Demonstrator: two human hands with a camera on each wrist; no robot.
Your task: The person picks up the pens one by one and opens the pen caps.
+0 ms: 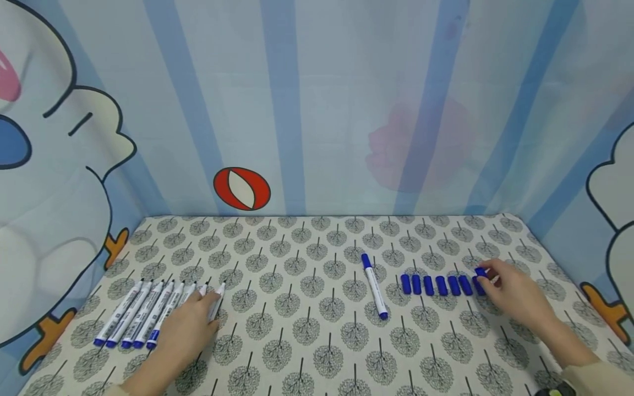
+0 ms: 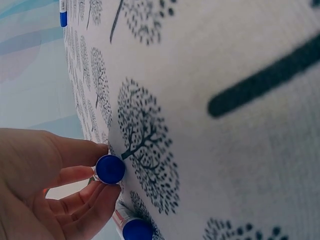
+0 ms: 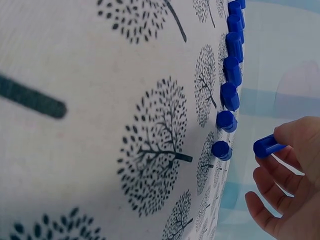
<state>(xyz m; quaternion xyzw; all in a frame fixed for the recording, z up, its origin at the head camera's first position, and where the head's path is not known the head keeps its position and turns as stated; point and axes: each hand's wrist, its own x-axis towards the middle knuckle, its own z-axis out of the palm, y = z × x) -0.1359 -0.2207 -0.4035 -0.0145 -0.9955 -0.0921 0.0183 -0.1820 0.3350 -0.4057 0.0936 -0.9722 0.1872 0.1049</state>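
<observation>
On the left, my left hand point(image 1: 190, 325) pinches an uncapped white marker point(image 1: 216, 301) at the right end of a row. In the left wrist view, the thumb and fingers hold it near its blue end point(image 2: 110, 170), at the cloth. Several more uncapped markers point(image 1: 130, 317) lie side by side, tips facing away; the hand partly covers some. Over on the right, my right hand point(image 1: 517, 291) pinches a blue marker cap point(image 3: 267, 146) between thumb and finger, raised off the table. Just beneath it is the right end of a row of several blue caps point(image 1: 442, 285).
A capped marker point(image 1: 375, 286) with blue cap and blue end lies between the two rows. The table point(image 1: 307, 357) wears a tree-print cloth. A striped curtain point(image 1: 327, 110) rises behind its far edge, and cartoon-printed panels flank the sides.
</observation>
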